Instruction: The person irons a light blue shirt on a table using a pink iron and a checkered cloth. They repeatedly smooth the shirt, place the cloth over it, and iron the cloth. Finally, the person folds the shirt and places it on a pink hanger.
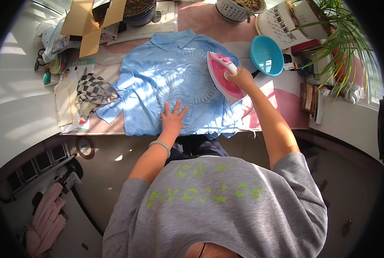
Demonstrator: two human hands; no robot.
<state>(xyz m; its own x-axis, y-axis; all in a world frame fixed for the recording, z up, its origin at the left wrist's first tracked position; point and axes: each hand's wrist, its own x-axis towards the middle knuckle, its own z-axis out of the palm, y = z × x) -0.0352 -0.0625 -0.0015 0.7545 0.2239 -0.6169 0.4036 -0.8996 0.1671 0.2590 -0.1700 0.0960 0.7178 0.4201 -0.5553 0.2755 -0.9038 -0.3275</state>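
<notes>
A light blue collared shirt [143, 93] with openwork embroidery on its front lies spread on the table, its collar away from me. My left hand [173, 120] rests on the lower front of the shirt with its fingers spread. In my right hand [242, 79] is the handle of a pink and white clothes iron [222, 75], which lies over the shirt's right part, its pointed end away from me. The iron's cord hangs near the table's front edge. Past my right hand stands a blue plastic basin [266, 55] with a shiny spot inside.
A checkered cloth [96, 88] lies left of the shirt on papers. Behind it are an open cardboard box [90, 42], plastic bags and scissors [39, 61]. Potted plants [232, 11] line the back. A white bucket [279, 25] and a leafy plant [340, 48] stand at the right, above several books [311, 100].
</notes>
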